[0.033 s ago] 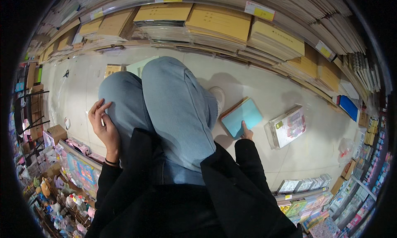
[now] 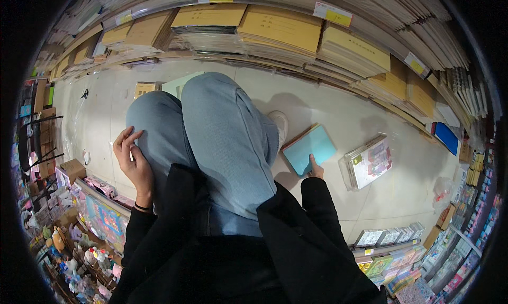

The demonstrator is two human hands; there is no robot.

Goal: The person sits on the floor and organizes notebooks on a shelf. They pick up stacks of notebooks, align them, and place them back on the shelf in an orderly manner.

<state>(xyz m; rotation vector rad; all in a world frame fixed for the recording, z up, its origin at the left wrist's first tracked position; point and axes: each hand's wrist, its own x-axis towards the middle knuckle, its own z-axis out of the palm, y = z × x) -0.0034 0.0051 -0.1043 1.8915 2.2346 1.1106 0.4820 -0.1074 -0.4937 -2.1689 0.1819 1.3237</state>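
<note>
Low to the floor on the right, my right hand grips the near edge of a small stack of light blue notebooks. Its thumb lies on the top cover, and the fingers underneath are hidden. My left hand rests against the side of my left knee, fingers loosely spread, holding nothing. Right of the notebooks, a plastic-wrapped pack of books with a white and purple picture cover lies on the floor.
Shelves of brown envelopes and paper pads run across the far side. A display of plush toys stands at the near left. Small boxed goods sit on a rack at the near right. Black scissors lie on the floor.
</note>
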